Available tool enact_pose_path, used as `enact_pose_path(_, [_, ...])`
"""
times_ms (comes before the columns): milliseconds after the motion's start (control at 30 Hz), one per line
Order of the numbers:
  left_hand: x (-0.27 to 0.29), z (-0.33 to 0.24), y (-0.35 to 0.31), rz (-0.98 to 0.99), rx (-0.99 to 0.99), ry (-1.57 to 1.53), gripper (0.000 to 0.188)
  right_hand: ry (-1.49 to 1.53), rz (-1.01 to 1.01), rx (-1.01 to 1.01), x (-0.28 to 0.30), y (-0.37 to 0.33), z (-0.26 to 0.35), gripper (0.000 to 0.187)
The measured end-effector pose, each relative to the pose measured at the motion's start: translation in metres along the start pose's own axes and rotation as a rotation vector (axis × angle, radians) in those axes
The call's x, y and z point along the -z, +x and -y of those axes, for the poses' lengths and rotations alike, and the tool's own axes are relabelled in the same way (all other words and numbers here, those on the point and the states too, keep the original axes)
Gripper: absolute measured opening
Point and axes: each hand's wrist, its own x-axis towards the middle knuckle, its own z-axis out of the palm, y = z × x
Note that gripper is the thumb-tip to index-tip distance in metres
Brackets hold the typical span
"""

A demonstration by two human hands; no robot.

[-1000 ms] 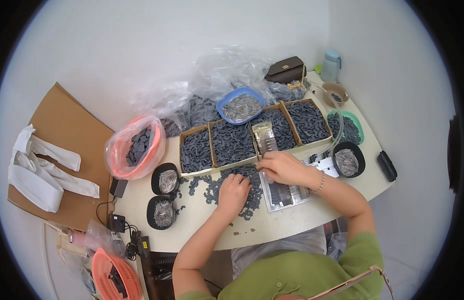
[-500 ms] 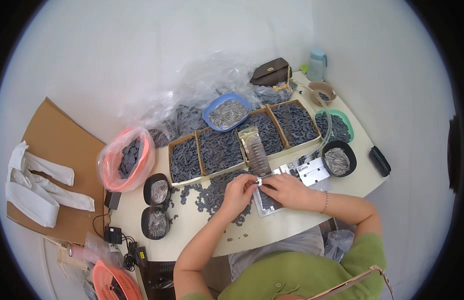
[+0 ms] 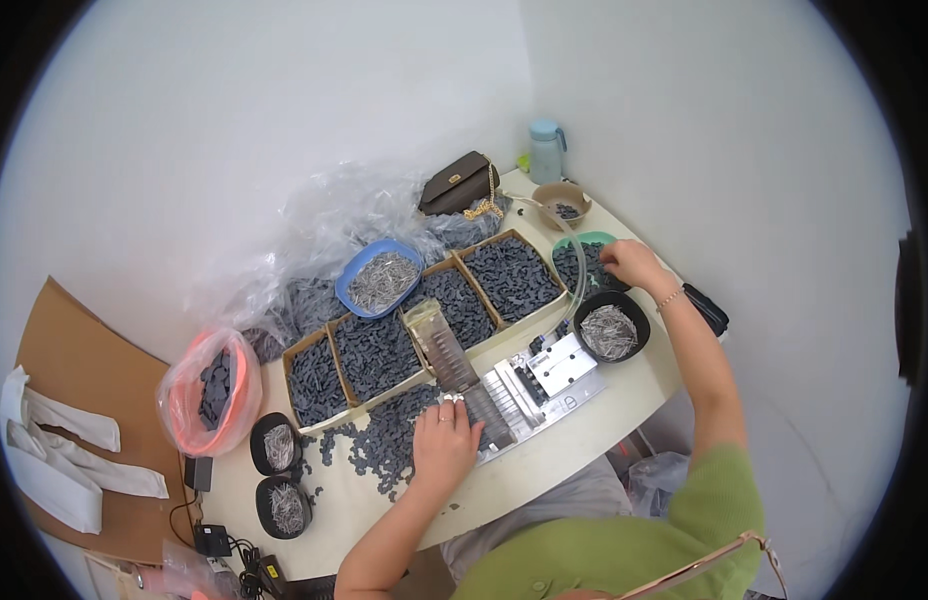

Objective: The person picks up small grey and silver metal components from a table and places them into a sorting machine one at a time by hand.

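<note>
My left hand (image 3: 445, 447) lies at the left edge of a metal jig (image 3: 533, 401), its fingers stretched forward beside a row of dark grey pieces (image 3: 487, 413) set in the jig. White wraps cover some of its fingertips. A long clear ribbed plastic holder (image 3: 443, 349) runs from there toward the boxes. Far right, my right hand (image 3: 632, 264) is at the green tray (image 3: 596, 238) of small dark plastic pieces (image 3: 581, 268). Its fingers are bent and pressed together; anything between them is too small to make out.
Cardboard boxes (image 3: 424, 376) full of dark pieces stand behind the jig, with a blue tray (image 3: 348, 282) of metal pins on top. Black bowls (image 3: 636, 345) of pins flank both sides. Loose dark pieces (image 3: 392, 440) cover the table left of my left hand. A clear hose (image 3: 581, 282) arches nearby.
My hands were together over the jig and have parted. The right has moved far right to the green tray; the left has stayed by the jig, its fingers now stretched out. The view has shifted.
</note>
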Motion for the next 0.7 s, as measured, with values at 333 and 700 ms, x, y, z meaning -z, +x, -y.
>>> enact_pose_path(333, [-0.009, 0.005, -0.012, -0.002, -0.007, -0.208, 0.035, 0.24, -0.235, 0.014, 0.005, -0.003, 0.039, 0.015])
enact_pose_path(700, [0.085, 0.047, -0.078, -0.102, 0.298, -0.032, 0.042, 0.193, -0.02, 0.842, -0.051, -0.07, 0.239, 0.009])
